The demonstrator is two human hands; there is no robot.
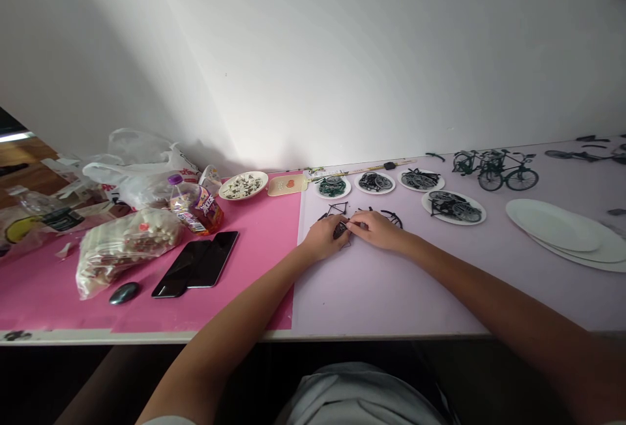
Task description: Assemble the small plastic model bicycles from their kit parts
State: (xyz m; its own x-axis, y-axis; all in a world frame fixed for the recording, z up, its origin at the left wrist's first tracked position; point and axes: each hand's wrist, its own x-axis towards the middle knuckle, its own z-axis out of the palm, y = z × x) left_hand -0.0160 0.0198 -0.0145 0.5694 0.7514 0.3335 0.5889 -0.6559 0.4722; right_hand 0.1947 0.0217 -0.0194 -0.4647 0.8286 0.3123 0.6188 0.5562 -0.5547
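The left grip (323,240) and right grip (377,231) hide most of the dark piece (341,230) between them; its shape, and whether the right fingertips pinch it, are too small to tell. The right grip partly hides a curved part (399,219). The small plate (557,224) covers much of the big plate (611,239), which the right edge clips. The surface (264,262) runs past both sides.
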